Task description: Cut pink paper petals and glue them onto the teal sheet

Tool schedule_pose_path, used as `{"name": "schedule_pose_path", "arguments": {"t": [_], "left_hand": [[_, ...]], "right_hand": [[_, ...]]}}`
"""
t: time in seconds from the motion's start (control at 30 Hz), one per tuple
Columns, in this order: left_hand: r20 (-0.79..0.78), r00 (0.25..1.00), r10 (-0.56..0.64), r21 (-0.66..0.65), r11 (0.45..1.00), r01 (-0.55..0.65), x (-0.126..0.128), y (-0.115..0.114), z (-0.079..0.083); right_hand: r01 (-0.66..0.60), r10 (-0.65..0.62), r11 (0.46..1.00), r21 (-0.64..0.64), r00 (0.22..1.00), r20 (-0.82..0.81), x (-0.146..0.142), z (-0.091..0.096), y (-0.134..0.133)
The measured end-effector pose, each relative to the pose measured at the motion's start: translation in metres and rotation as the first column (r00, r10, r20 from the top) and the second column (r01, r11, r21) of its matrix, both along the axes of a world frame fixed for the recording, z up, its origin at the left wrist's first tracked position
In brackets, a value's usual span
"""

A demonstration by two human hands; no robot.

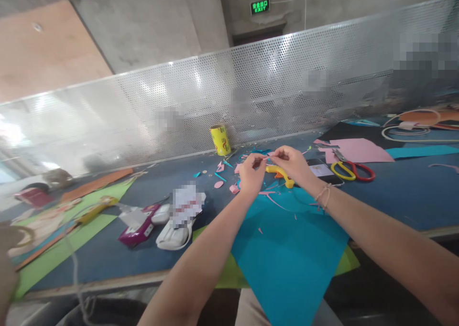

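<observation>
Above the scraps on the table, my left hand (253,175) pinches one end of a small pink paper strip (267,158). The fingertips of my right hand (292,163) are closed on its other end, close to the left fingertips. A bit of blue shows at the pinch, too small to make out. Just under the hands lies a curved yellow object (281,173) with an orange part. Beneath my forearms a large blue sheet (290,249) hangs over the table's front edge, with pink slivers on it.
Right of my hands lie a phone (322,171), red-and-yellow scissors (353,169) and a pink sheet (362,150). A yellow roll (220,140) stands before the perforated metal screen (193,101). A purple power strip (138,230) with white plugs sits left.
</observation>
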State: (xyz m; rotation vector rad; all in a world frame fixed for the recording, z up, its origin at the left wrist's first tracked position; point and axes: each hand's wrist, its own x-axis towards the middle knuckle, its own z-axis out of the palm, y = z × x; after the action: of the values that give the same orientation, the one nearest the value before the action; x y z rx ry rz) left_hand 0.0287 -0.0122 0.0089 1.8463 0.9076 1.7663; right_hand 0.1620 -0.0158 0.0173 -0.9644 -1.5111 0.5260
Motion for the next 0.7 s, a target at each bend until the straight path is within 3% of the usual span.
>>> {"name": "schedule_pose_path", "arguments": {"t": [0.7], "left_hand": [[-0.009,1.000,-0.027,0.039,0.999,0.027,-0.0001,0.0008,-0.0015]], "right_hand": [[0.057,-0.056,0.998,-0.036,0.998,0.027,-0.0017,0.0058,-0.0100]]}}
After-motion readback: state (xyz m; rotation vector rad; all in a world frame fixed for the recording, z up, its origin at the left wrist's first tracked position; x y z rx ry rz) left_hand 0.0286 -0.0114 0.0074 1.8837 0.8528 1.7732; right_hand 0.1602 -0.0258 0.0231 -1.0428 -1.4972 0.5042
